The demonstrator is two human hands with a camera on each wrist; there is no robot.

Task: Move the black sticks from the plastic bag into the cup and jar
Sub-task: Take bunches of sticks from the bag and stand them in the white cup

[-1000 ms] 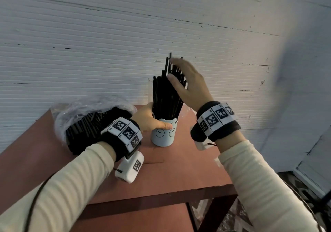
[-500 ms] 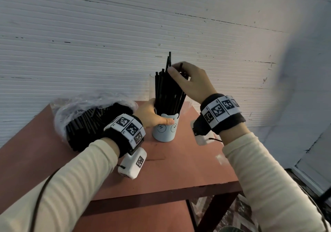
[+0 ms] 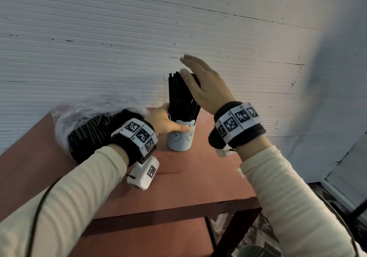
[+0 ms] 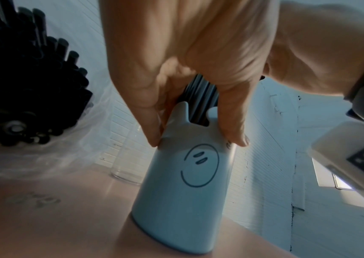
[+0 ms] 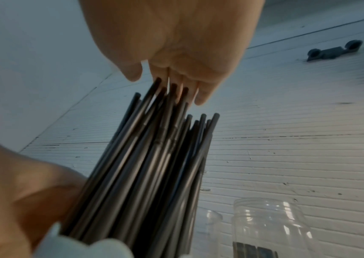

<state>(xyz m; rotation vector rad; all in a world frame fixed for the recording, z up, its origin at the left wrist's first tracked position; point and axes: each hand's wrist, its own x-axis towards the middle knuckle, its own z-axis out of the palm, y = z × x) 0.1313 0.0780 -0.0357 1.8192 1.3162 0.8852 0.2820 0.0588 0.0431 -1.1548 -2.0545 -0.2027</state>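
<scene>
Reddish-brown tabletop [image 3: 198, 177], set against a white ribbed wall [image 3: 119, 38]; items as follows.

Cup [image 3: 180, 137] — pale blue, with two small ears on the rim and a line-drawn face on its side; it stands upright near the back edge of the tabletop and is packed with black sticks [image 3: 181, 96] that rise well above the rim and fan out slightly.

Left hand [image 3: 165, 120] — grips the cup at the rim, thumb across the front and fingers round the far side, as the left wrist view shows.

Right hand [image 3: 204, 86] — flat and spread, fingers straight and close together, palm turned down over the tops of the sticks in the cup. In the right wrist view the fingertips [image 5: 201, 99] lie at the upper ends of the tallest sticks; it holds nothing.

Plastic bag [image 3: 83, 115] — clear and crumpled, lying on the left part of the tabletop, behind the left wrist. It holds a thick bundle of further black sticks, ends facing the camera.

Jar [image 5: 271, 227] — clear plastic with a threaded neck, upright just behind the cup beside the wall. Something dark shows low in it, too cut off to identify.

Both wrists carry black bands with square black-and-white markers [image 3: 236, 120]; cream sleeves [image 3: 297, 207] cover the forearms.
</scene>
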